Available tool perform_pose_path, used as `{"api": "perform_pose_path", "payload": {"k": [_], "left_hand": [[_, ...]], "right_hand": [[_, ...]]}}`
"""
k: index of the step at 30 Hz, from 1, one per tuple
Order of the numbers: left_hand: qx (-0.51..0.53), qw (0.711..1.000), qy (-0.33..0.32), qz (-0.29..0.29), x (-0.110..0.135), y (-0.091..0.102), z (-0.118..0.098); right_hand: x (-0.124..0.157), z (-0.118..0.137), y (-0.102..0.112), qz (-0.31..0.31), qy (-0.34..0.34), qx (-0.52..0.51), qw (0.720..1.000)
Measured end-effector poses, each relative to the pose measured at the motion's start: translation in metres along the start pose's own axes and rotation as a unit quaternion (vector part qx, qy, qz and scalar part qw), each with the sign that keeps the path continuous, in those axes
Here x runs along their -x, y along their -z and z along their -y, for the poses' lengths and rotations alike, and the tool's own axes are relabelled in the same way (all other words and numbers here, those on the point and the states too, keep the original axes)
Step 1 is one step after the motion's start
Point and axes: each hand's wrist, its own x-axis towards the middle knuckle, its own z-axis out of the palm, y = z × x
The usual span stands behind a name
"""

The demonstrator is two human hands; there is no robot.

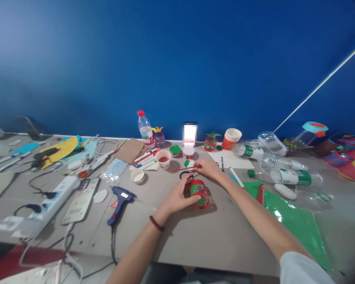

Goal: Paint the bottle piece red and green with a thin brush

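My left hand (177,197) is closed around a clear plastic cup-like piece painted red and green (197,187), which lies tilted on the table with its open rim toward me. Between the fingers of my right hand (208,169) is a thin red paintbrush (180,169), its tip pointing left. Just behind the brush sits a white lid with green paint (188,163). A small black ring-shaped thing (184,174) lies beside my left fingertips. Farther back stand a green paint jar (175,150) and a white-lidded jar (188,152).
A glue gun (121,201) with a trailing cord lies left, near a phone (81,201) and a power strip (51,205). A paper cup of reddish liquid (163,158) stands behind. Several plastic bottles (296,176) and a green sheet (292,221) are at right.
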Motion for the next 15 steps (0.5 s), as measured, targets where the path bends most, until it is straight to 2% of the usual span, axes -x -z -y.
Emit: {"api": "perform_pose_path", "payload": {"k": [4,11,15], "left_hand": [[-0.003,1.0,-0.002,0.0,-0.0004,-0.0004,0.0017],[-0.021,1.0,-0.004,-0.002,0.0004,0.0007,-0.0001],[-0.028,1.0,-0.01,-0.004,-0.0001,-0.0005,-0.0011]], "right_hand": [[-0.0002,0.006,-0.0038,-0.001,-0.002,-0.004,1.0],[0.0025,-0.0032,0.0016,-0.012,-0.009,-0.014,1.0],[0.0021,0.0011,-0.0028,-0.017,-0.007,-0.027,0.999]]}}
